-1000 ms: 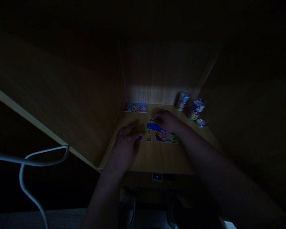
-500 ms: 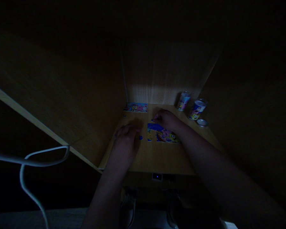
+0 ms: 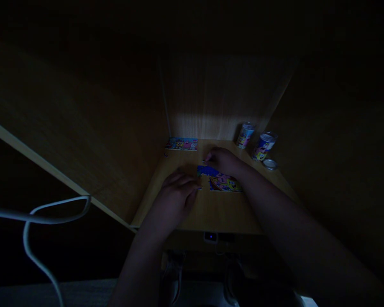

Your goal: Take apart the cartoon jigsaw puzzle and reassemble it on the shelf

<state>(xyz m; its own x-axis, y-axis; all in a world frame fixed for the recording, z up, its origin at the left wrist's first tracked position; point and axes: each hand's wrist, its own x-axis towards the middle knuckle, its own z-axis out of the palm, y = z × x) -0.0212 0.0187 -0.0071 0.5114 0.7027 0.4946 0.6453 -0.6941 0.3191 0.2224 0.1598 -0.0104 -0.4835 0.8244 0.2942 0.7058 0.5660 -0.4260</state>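
On the wooden surface lies a partly joined jigsaw puzzle (image 3: 224,182) with cartoon figures, blue along its upper left and a gap at its lower left. My left hand (image 3: 176,194) is at the puzzle's left edge. Its fingers are closed together on a puzzle piece (image 3: 199,188) there, mostly hidden under the fingertips. Above the puzzle's top edge, my right hand (image 3: 222,160) pinches a small puzzle piece (image 3: 204,160) between thumb and fingers. My right forearm passes over the right side of the puzzle.
A joined puzzle strip (image 3: 181,144) lies at the back left, with a loose piece (image 3: 166,154) below it. Two picture cans (image 3: 245,135) (image 3: 263,147) stand at the back right beside a round lid (image 3: 270,164). Wooden panels enclose the surface; a white cable (image 3: 56,218) loops at left.
My left hand has moved right to the puzzle's left edge, and its fingers now cover the left-edge pieces. The loose blue piece is no longer visible. My right hand has hardly moved.
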